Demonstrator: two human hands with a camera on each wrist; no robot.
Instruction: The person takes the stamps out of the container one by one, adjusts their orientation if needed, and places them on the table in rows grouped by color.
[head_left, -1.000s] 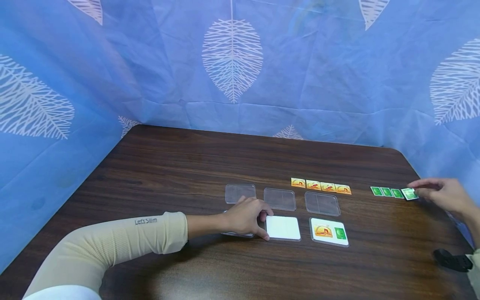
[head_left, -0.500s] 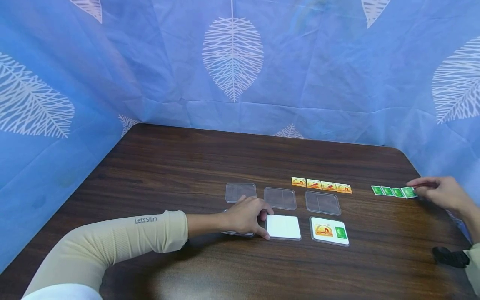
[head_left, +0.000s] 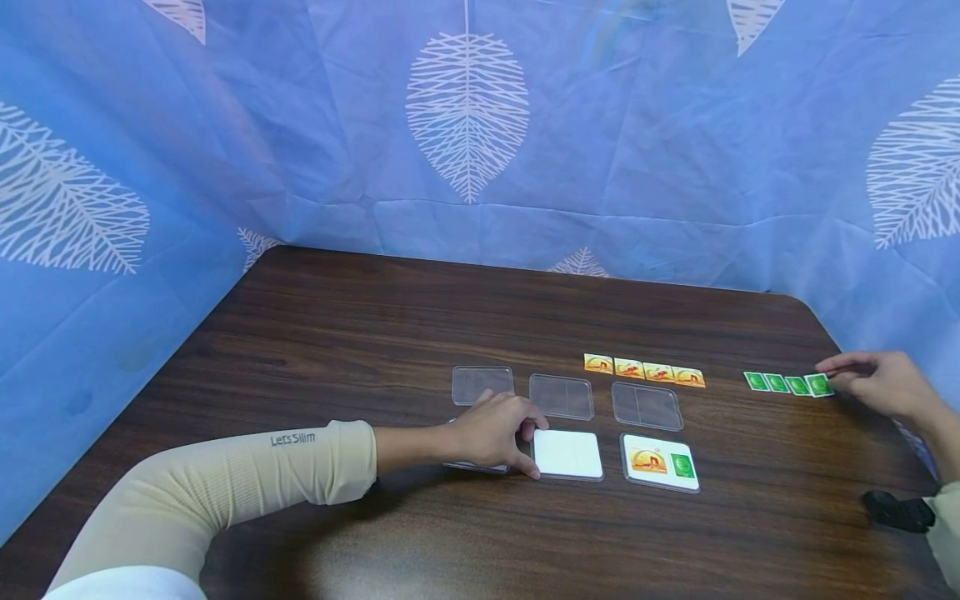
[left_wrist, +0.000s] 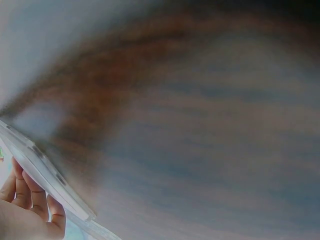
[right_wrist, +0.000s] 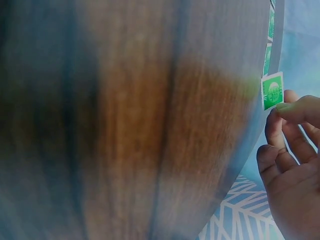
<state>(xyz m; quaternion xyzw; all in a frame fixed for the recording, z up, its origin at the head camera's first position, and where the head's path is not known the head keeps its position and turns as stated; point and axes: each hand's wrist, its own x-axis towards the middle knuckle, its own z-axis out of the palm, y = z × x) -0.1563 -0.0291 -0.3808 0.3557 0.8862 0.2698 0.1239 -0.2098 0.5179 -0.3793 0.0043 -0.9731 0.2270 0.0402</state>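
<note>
My left hand [head_left: 495,431] grips the left end of a flat clear case holding a blank white card [head_left: 567,454], thumb at the near corner and fingers at the far one. The left wrist view shows the curled fingers [left_wrist: 32,195] behind the edge of a case [left_wrist: 47,175]. At the right side of the table, my right hand [head_left: 888,386] pinches a green stamp [right_wrist: 273,91] between thumb and finger by its edge. In the head view this stamp overlaps the end of a row of green stamps [head_left: 777,383]. Another case [head_left: 476,467] lies mostly hidden under my left hand.
Right of the white card lies a case [head_left: 671,482] with an orange and a green stamp on white. Behind stand three clear lids [head_left: 482,386] in a row on the dark wooden table [head_left: 360,325]. Several orange stamps [head_left: 628,368] lie further back. Blue leaf-patterned cloth [head_left: 322,125] surrounds the table.
The green stamp in my right hand has lowered and turned slightly, closer in line with the row. My left hand keeps its place at the white card's case.
</note>
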